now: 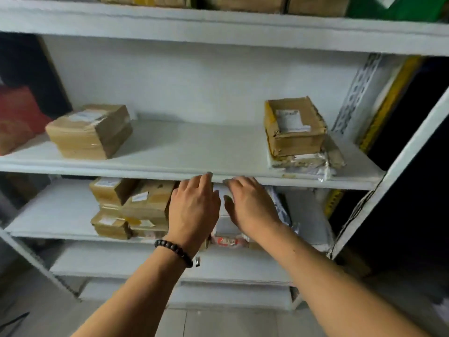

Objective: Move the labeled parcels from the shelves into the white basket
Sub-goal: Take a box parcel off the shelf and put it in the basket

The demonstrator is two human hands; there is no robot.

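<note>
Both my hands reach into the lower shelf, fingers straight and holding nothing. My left hand (194, 207), with a dark bead bracelet at the wrist, is just right of a stack of labeled cardboard parcels (136, 205). My right hand (250, 205) hovers over a white parcel (229, 224) that is mostly hidden behind both hands. On the middle shelf (189, 152) a brown labeled box (90, 131) lies at the left. Another labeled box (295, 126) sits on flat mailer bags (306, 165) at the right. The white basket is not in view.
More cardboard boxes (243, 2) line the top shelf, beside a green box (398, 7). A red box (17, 117) stands at the far left. A white perforated upright (359, 88) and a slanting shelf post (398, 164) bound the right side. Grey floor lies below.
</note>
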